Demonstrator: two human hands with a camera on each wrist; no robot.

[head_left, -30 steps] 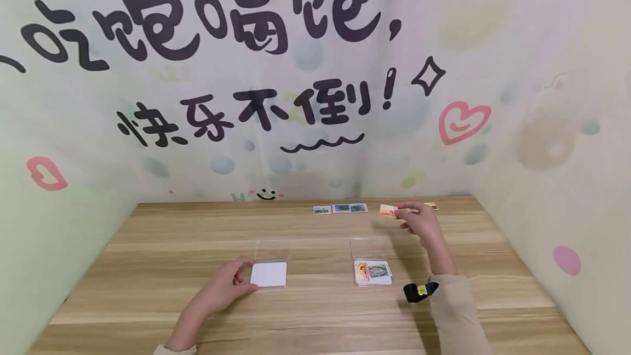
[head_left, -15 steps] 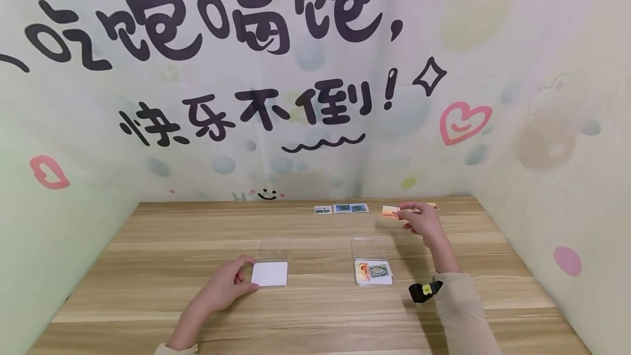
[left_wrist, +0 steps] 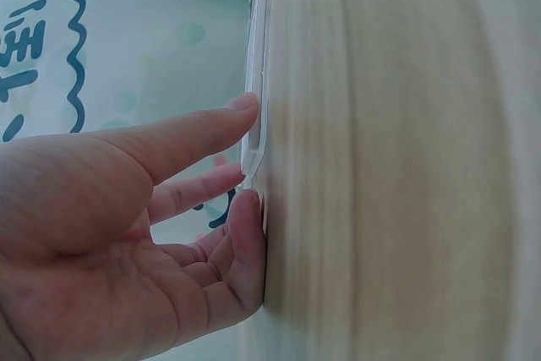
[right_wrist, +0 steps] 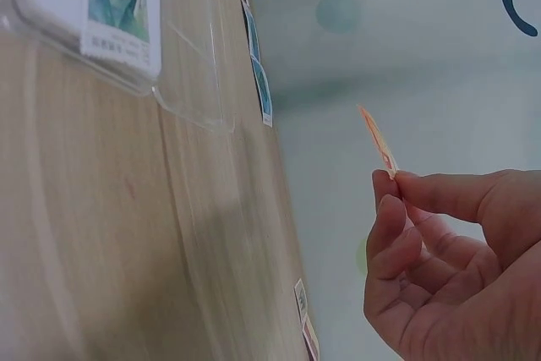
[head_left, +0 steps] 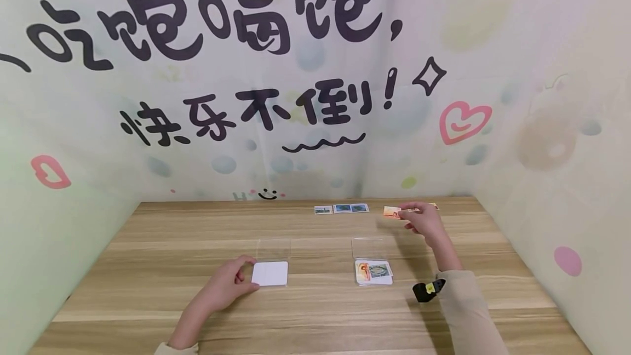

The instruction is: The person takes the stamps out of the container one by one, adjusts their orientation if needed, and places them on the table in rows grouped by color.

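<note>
In the head view, my right hand [head_left: 425, 223] is raised above the back right of the table. Thumb and index finger pinch an orange-and-white postage stamp [head_left: 391, 212], seen nearly edge-on in the right wrist view [right_wrist: 378, 139]. My left hand [head_left: 229, 284] holds the left end of a small clear plastic case [head_left: 274, 248] filled with a white sheet or stack [head_left: 270, 274]. Its thumb lies at the near corner, the index finger at the far corner. To the right stands a second clear case [head_left: 367, 248], lid laid back, bearing an orange stamp [head_left: 363, 272] and a green-blue stamp [head_left: 380, 271].
Along the table's back edge lie blue-green stamps [head_left: 351, 208] and a smaller one [head_left: 323, 210]. More stamps [head_left: 434, 206] sit behind my right hand, partly hidden. A printed curtain [head_left: 305, 169] rises directly behind the wooden table [head_left: 315, 316].
My right hand, still pinching the orange stamp, has drifted slightly right, and its forearm has swung a little to the right. The left hand keeps its place at the case.
</note>
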